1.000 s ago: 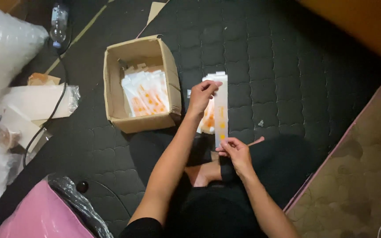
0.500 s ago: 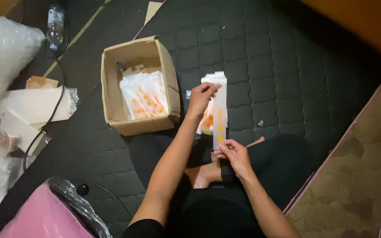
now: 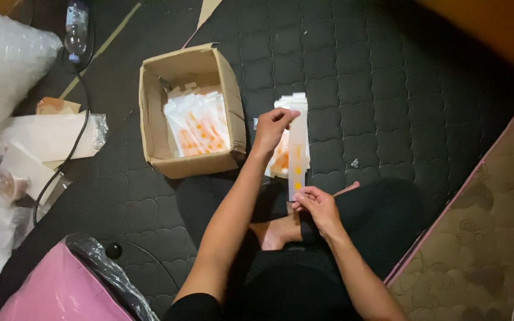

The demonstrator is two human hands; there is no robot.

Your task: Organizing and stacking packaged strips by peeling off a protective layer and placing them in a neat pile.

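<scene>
Head camera looks down on a dark quilted mat (image 3: 388,89) that fills most of the frame, with a patterned tan mattress (image 3: 489,238) at lower right. A pink bundle under black plastic (image 3: 60,291) sits at lower left, and a clear bubble-wrap bag (image 3: 1,65) at upper left. An open cardboard box (image 3: 156,119), left of centre, holds white packets with orange print (image 3: 197,125). Just right of the box, a long white packet (image 3: 298,148) is held lengthwise over a small stack of the same packets (image 3: 281,160) on the mat. The left hand (image 3: 272,128) pinches its top end with closed fingers; the right hand (image 3: 319,205) pinches its bottom end at centre frame.
</scene>
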